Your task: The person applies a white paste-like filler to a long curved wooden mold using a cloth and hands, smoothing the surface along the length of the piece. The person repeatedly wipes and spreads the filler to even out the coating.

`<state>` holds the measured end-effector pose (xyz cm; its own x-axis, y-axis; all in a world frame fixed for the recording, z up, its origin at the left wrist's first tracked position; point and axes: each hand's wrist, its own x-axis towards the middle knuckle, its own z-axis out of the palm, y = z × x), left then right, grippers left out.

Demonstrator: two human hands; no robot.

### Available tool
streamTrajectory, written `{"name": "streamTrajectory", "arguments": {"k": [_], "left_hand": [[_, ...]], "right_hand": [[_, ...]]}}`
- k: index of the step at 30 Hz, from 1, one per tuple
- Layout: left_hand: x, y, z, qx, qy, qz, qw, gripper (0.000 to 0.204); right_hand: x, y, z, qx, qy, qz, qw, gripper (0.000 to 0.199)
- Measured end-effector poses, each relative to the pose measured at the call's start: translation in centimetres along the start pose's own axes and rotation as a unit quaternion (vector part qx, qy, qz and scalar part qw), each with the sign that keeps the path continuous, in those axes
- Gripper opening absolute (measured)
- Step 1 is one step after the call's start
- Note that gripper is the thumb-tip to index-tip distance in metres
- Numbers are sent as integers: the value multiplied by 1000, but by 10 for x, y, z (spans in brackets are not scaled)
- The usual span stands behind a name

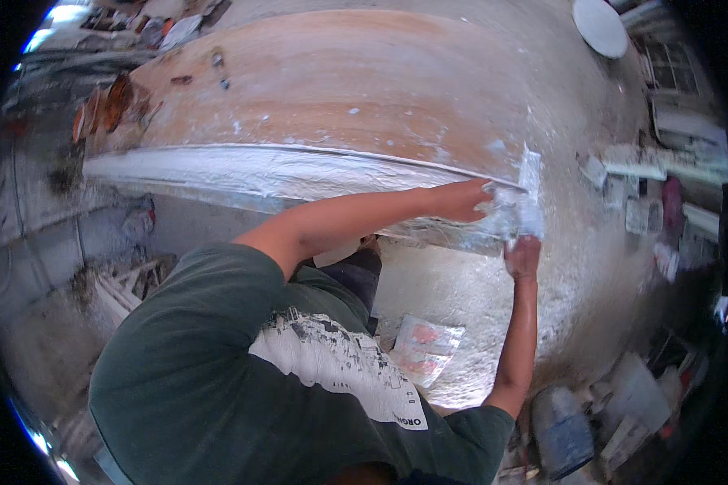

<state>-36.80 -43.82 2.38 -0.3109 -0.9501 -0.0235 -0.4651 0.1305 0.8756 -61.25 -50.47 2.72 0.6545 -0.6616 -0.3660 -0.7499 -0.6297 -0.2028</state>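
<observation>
A long white, wet-looking strip [243,171], rumpled on its surface, lies along the near edge of a big brown board [315,89]. My left arm reaches across to its right end. There my left hand [466,200] is closed, its fingers smeared white, against a pale, wet mass [505,212]. A thin straight edge runs along the strip toward these fingers. Just below and right, my right hand [523,255] points away from me, fingers closed at the lower end of a short whitish band [531,174] by the board's right end. White stuff partly hides both hands' fingertips.
White smears and a few small items [221,69] are on the board. A printed sheet [427,349] lies on the whitened floor near me. At lower right stands a dark bucket [561,436] among clutter. A white round lid-like disc [600,27] is far right.
</observation>
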Motion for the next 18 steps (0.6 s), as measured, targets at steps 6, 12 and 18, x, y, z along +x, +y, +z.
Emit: {"name": "streamTrajectory", "arguments": {"k": [6, 12, 18], "left_hand": [[-117, -19, -47, 61, 40, -66, 995, 44], [-239, -32, -91, 48, 268, -260, 927, 38], [-364, -60, -155, 132, 434, -393, 800, 36]], "right_hand": [[65, -97, -1, -151, -162, -332, 917, 37], [112, -217, 19, -163, -177, -514, 824, 38], [127, -364, 20, -44, -145, -524, 838, 41]]}}
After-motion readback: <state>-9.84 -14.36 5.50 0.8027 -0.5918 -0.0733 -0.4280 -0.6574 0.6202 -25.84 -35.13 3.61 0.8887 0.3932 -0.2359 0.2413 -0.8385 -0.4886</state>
